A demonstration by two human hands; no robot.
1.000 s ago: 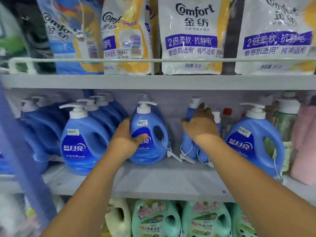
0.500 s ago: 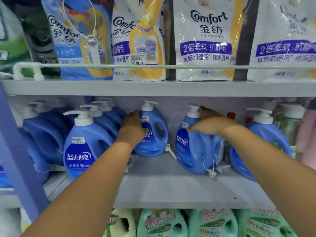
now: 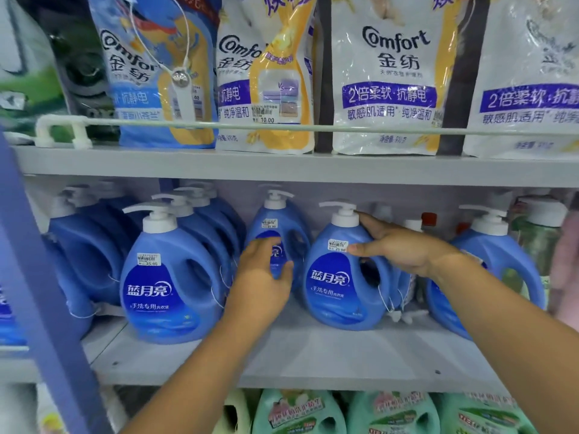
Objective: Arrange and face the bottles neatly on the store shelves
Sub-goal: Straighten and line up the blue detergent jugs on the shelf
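The blue pump bottle (image 3: 341,277) stood mid-shelf (image 3: 313,355) w/ label nearly front, right hand (image 3: 398,245) gripping its shoulder, left hand (image 3: 266,274) spread on the bottle behind (image 3: 275,227); best approach was prob. a slow twist square to the edge, base kept flat.

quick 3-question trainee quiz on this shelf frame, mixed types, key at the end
1. True or false: the right hand holds a blue pump bottle by its shoulder.
2. The left hand is in front of: A) a Comfort pouch B) the set-back blue bottle C) a green bottle
3. Fill in: the price sticker on the right-hand bottle reads ____.

Key: 1 true; 2 B; 3 25.00
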